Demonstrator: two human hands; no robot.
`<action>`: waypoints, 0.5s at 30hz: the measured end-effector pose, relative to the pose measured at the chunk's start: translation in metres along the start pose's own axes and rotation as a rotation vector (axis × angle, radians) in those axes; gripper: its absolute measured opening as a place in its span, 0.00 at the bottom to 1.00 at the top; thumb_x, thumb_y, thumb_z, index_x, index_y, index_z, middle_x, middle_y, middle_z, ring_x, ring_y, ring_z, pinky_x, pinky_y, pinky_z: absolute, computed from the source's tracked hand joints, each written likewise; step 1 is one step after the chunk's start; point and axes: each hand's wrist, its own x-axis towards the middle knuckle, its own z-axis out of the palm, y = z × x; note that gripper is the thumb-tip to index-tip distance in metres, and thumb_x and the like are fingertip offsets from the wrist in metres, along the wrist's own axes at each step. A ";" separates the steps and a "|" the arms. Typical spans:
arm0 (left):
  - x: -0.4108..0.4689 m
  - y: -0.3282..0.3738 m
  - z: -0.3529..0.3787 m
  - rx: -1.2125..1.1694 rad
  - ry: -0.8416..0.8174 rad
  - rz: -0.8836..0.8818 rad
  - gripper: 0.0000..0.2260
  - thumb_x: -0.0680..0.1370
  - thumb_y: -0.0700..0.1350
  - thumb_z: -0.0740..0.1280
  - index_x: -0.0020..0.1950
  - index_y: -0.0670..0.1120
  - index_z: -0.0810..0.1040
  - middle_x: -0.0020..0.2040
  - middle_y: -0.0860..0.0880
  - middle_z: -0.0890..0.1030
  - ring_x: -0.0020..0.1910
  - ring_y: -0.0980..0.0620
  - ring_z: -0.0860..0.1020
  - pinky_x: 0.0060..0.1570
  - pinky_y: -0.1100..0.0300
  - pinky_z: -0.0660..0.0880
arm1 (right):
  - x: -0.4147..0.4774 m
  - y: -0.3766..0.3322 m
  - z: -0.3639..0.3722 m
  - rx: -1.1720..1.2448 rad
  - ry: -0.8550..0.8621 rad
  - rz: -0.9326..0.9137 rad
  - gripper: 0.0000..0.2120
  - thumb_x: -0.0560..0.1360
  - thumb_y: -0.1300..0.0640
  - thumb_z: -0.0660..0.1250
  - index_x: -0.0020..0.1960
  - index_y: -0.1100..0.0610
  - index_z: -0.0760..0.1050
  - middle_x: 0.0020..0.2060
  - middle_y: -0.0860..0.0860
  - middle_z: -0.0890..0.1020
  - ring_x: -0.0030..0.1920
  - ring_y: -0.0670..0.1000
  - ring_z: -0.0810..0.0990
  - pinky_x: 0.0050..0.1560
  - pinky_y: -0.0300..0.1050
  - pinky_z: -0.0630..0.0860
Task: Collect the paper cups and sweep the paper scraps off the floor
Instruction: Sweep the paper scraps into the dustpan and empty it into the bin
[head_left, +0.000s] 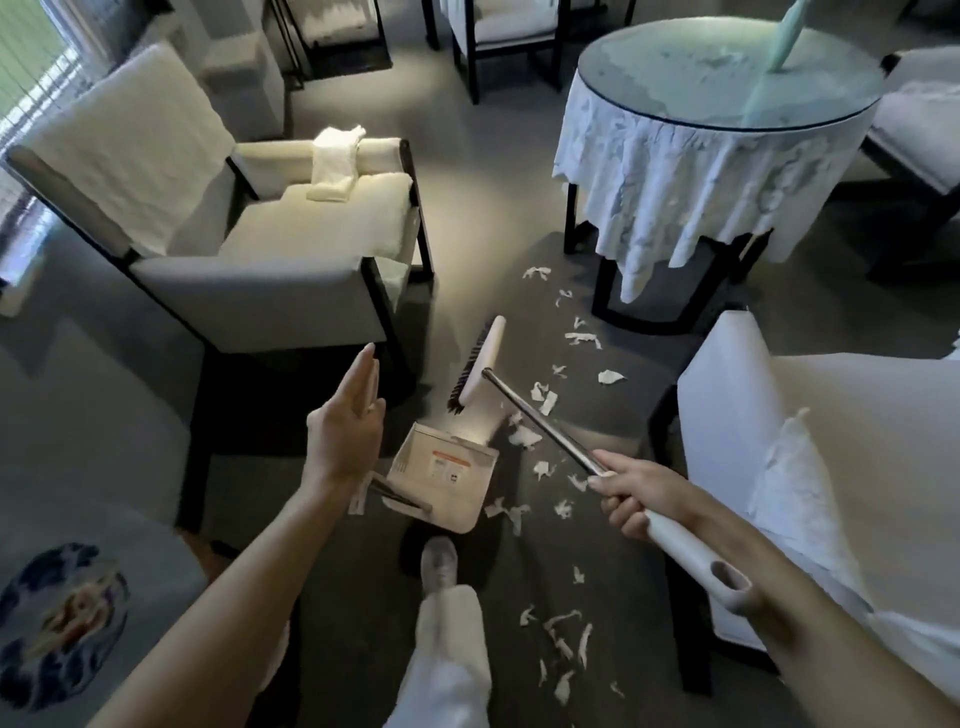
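Trouser leg (447, 649) and shoe (439, 564) are bottom centre, with the shoe just behind the dustpan (447, 467).

Right grip (631, 496) is clamped on the broom (540, 421) where the white sleeve meets the metal shaft. The shaft runs forward-left to the head, which rests on the floor just beyond the pan. Left grip (345, 431) is apart, fingers straight, holding nothing. It hovers over the pan's dark handle, and I can't tell if it touches.

Scraps (524, 436) are strung along the dark floor to the right of the pan and broom head, from near the tabletop (727, 78) base back to beside the leg. The shaft crosses over some of them, and a few lie against the pan's near edge. None look to be inside the pan.

No cups are in view, so I read this as the sweeping step, barely begun.

Next, the left grip likely needs to take the pan handle and square the mouth to the scraps. The head then has to go to the far side of the line and pull in. The paper is light, so short strokes.
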 end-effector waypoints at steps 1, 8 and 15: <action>0.033 -0.005 0.003 -0.023 -0.019 0.005 0.28 0.78 0.33 0.63 0.75 0.53 0.64 0.70 0.55 0.70 0.63 0.69 0.68 0.60 0.74 0.67 | 0.020 -0.020 0.008 0.002 0.012 -0.015 0.30 0.80 0.67 0.58 0.77 0.49 0.53 0.24 0.51 0.66 0.17 0.41 0.64 0.15 0.31 0.62; 0.236 -0.010 0.023 -0.065 -0.179 0.052 0.28 0.77 0.30 0.63 0.74 0.49 0.66 0.65 0.58 0.71 0.60 0.76 0.67 0.64 0.71 0.64 | 0.126 -0.158 0.050 0.152 0.081 -0.057 0.29 0.80 0.68 0.57 0.76 0.50 0.55 0.27 0.51 0.65 0.17 0.42 0.64 0.15 0.32 0.62; 0.410 -0.013 0.061 0.008 -0.327 0.109 0.27 0.79 0.35 0.63 0.75 0.54 0.64 0.65 0.64 0.67 0.64 0.71 0.66 0.64 0.73 0.62 | 0.221 -0.282 0.046 0.186 0.177 -0.075 0.28 0.79 0.69 0.58 0.76 0.53 0.57 0.23 0.51 0.67 0.17 0.42 0.63 0.15 0.31 0.61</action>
